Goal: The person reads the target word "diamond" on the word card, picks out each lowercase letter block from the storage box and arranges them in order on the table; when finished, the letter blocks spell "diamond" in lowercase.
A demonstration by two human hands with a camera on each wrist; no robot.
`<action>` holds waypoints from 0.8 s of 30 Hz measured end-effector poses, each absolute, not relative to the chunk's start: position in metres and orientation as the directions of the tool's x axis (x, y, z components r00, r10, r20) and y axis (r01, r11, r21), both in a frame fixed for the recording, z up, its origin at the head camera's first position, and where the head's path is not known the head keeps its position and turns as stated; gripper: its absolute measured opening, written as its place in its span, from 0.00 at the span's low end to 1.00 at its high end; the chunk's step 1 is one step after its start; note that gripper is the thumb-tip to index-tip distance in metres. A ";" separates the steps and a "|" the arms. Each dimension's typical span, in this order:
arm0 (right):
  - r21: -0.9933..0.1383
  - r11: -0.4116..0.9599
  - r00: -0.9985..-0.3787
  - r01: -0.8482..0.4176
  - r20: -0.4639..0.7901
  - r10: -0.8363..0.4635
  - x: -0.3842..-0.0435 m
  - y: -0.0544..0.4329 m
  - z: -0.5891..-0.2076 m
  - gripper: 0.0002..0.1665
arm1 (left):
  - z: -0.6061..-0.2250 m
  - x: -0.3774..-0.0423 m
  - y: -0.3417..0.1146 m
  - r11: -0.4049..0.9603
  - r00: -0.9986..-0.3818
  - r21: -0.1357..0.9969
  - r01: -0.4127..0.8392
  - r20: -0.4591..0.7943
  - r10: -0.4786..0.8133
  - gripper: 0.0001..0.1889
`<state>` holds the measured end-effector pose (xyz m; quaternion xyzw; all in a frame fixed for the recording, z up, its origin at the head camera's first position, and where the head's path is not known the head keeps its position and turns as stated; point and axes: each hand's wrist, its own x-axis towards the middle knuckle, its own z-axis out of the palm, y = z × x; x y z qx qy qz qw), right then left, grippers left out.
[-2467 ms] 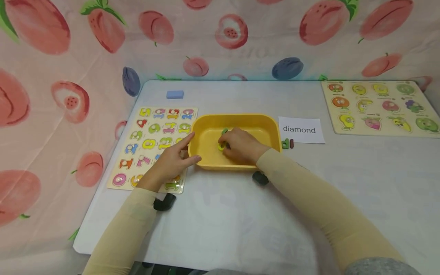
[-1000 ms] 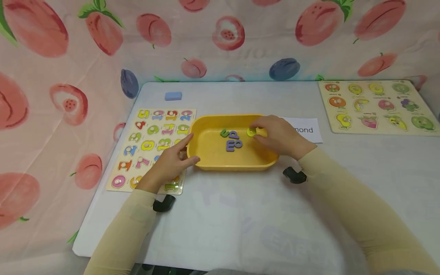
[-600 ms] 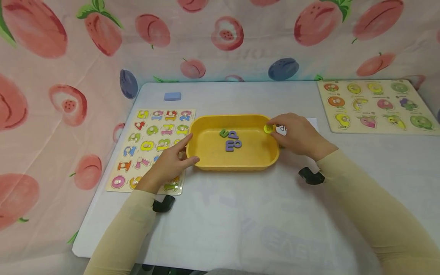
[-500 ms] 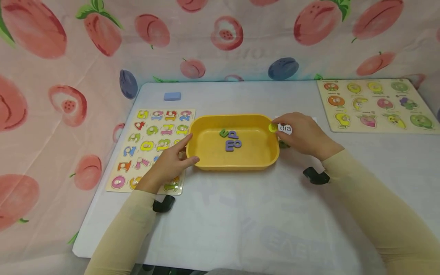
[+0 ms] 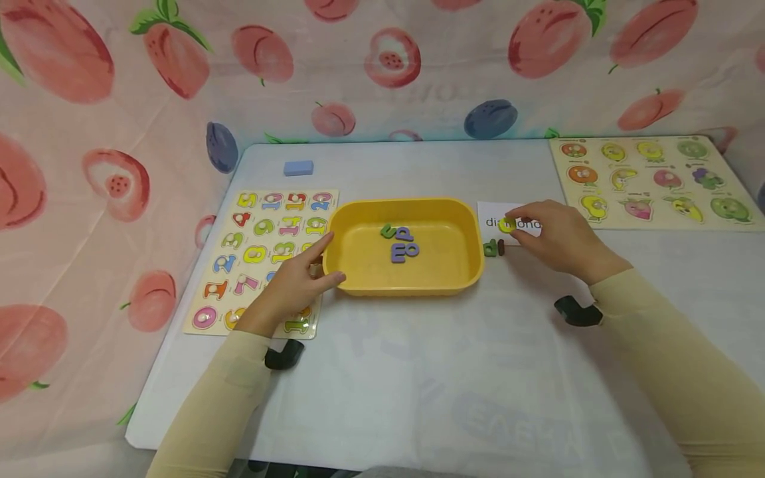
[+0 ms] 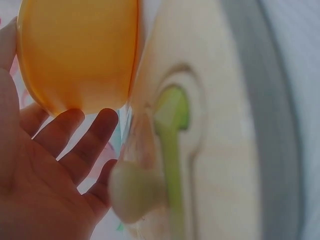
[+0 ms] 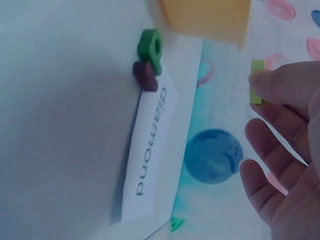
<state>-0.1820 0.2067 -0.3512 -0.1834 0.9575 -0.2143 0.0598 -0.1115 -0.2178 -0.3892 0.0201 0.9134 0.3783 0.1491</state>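
My right hand [image 5: 564,239] pinches a small yellow letter [image 5: 507,226] between thumb and fingertips, held above the white card [image 5: 487,211] printed "diamond". The right wrist view shows that letter [image 7: 257,81] edge-on, the other fingers loosely bent. Just below the card lie a green letter d [image 5: 491,248] and a dark red letter [image 5: 501,247], side by side. My left hand [image 5: 295,285] rests against the left end of the yellow tray [image 5: 442,291], fingers spread and touching its side. Inside the tray sit a green letter [image 5: 388,231] and several purple letters [image 5: 398,253].
A number puzzle board [image 5: 224,279] lies under my left hand and beside the tray. At the far right is a fruit puzzle board [image 5: 651,192]. A blue block [image 5: 298,168] stands near the table's back edge. Fruit-patterned cloth [image 5: 287,106] hangs behind.
My right hand has picked the yellow letter out of the tray and carried it rightward over the rim to above the card. The left hand has stayed at the tray's left end.
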 end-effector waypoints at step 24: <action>-0.452 0.876 -0.931 -0.169 -0.219 -0.292 -0.186 0.227 -0.383 0.20 | -0.391 -0.112 -0.219 0.707 -0.953 0.703 -0.079 -0.261 0.153 0.45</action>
